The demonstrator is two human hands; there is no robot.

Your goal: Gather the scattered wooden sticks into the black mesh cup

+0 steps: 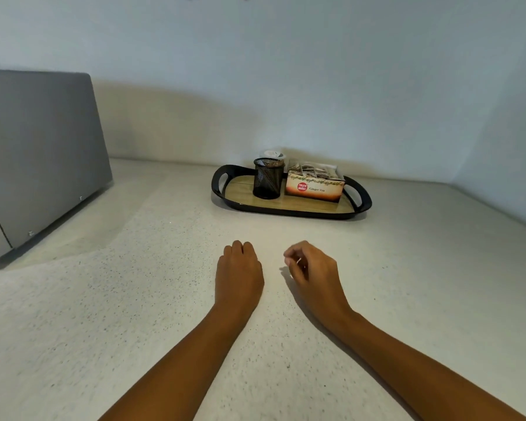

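Note:
The black mesh cup (pixel 268 178) stands upright on the left part of a black-rimmed tray (pixel 289 208) with a wood-look floor. Stick ends show level with the cup's rim. My left hand (pixel 239 270) rests on the pale counter in front of the tray, palm down, fingers curled under, nothing visible in it. My right hand (pixel 312 268) hovers beside it, fingers loosely curled with nothing between them. I see no loose sticks on the counter.
A ginger tea box (pixel 315 185) with sachets sits on the tray right of the cup. A white lidded container (pixel 271 154) stands behind the cup. A grey appliance (pixel 37 156) fills the left side. Walls close the back and right.

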